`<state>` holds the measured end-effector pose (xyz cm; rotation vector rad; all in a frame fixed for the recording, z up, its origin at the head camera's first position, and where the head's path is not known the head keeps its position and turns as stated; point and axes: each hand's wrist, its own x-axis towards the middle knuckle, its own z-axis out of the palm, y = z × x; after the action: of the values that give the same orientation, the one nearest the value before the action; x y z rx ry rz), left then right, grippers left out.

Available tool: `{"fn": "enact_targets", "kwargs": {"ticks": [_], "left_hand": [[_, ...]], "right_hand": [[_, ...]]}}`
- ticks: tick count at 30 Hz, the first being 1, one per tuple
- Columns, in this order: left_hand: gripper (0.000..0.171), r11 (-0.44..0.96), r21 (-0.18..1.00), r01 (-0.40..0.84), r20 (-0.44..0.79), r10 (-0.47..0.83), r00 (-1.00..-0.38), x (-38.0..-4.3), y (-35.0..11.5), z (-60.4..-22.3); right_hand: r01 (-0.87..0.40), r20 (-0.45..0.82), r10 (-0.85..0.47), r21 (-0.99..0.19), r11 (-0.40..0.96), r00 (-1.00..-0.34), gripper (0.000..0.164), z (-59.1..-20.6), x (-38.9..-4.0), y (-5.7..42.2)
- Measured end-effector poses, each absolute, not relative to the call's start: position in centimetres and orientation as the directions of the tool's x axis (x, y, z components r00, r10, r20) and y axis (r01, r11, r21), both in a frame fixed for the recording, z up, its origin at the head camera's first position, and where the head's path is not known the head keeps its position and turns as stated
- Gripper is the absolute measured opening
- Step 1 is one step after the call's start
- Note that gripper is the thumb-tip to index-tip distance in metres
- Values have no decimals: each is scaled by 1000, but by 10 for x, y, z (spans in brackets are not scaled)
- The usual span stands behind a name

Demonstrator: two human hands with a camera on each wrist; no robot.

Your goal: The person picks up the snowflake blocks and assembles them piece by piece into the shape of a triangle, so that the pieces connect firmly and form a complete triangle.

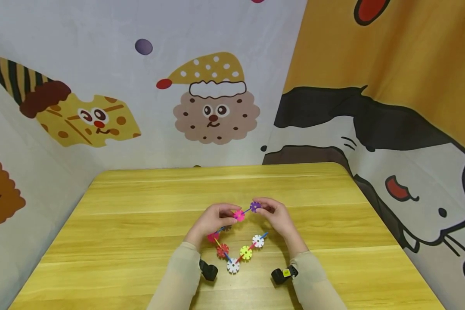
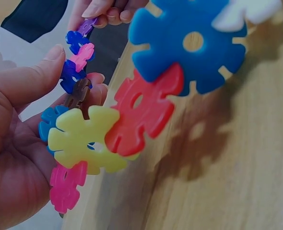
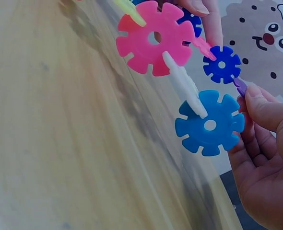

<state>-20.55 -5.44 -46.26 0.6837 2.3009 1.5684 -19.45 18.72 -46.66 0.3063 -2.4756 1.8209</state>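
A chain of notched plastic snowflake discs hangs in a loose loop above the table, its discs slotted together at angles. My left hand (image 1: 211, 219) grips the chain near one end, thumb against a dark blue disc (image 2: 70, 76) beside a brown disc (image 2: 78, 94) and below a pink disc (image 1: 239, 215). Between thumb and fingers, my right hand (image 1: 275, 216) pinches the purple disc (image 1: 255, 207) at that end. The chain's other end, with a white disc (image 1: 258, 241) and a light blue disc (image 3: 210, 123), dangles free below the right hand.
The wood-grain table (image 1: 139, 241) lies under both hands. Behind it hangs a cloth backdrop (image 1: 120, 64) with cartoon prints. Black wrist cameras sit on both wrists, one being the right camera (image 1: 283, 274). Shadows of the discs fall on the tabletop.
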Motion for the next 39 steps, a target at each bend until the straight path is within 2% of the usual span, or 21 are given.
{"fn": "enact_targets", "kwargs": {"ticks": [6,16,19,23,26,35,39], "left_hand": [[34,293,927,233,49,523,-851,-204,-53,-463],[35,310,918,247,71,484,-872,-202,-51,-464],[35,302,923,239,74,471,-879,-202,-51,-465],[33,284,931,232,79,461,-884,-202,-50,-467],[33,273,935,228,83,456,-886,-202,-49,-469],[37,311,918,247,63,501,-863,-204,-53,-461],[41,328,913,242,43,513,-857,-208,-53,-452]], "right_hand": [[-178,154,-109,-946,269,-982,31,-485,-203,188],[-174,152,-101,-951,257,-983,30,-482,-201,184],[-154,134,-94,-954,256,-987,30,-470,-196,180],[-140,124,-77,-955,263,-989,29,-471,-194,176],[-153,142,-64,-958,244,-988,28,-486,-200,177],[-182,168,-77,-956,231,-983,28,-487,-200,175],[-204,184,-108,-952,227,-977,27,-471,-192,171]]}}
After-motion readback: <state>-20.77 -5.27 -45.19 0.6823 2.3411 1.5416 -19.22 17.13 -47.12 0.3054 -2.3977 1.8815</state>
